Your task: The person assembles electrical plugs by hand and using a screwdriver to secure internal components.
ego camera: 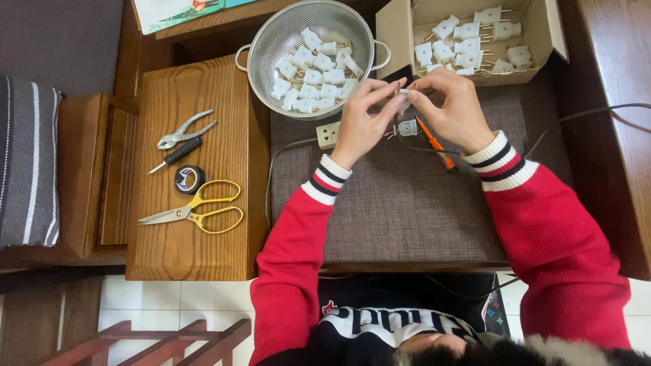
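Plug part [404, 102] half hidden between fingertips [392, 95]

Colander [271, 51] of plugs [315, 74] far centre; box [393, 27] right of it; scissors [193, 210], tape [189, 178], pliers [183, 130] left.

light: even, bright | shadows: soft | focus: sharp | glare: none

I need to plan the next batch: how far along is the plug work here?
Many white plastic plugs with pins already lie in the cardboard box. In hand: the left hand and right hand pinch one small white plug piece above the grey mat. A heap of white plugs fills the metal colander; which pile is finished, I cannot tell.
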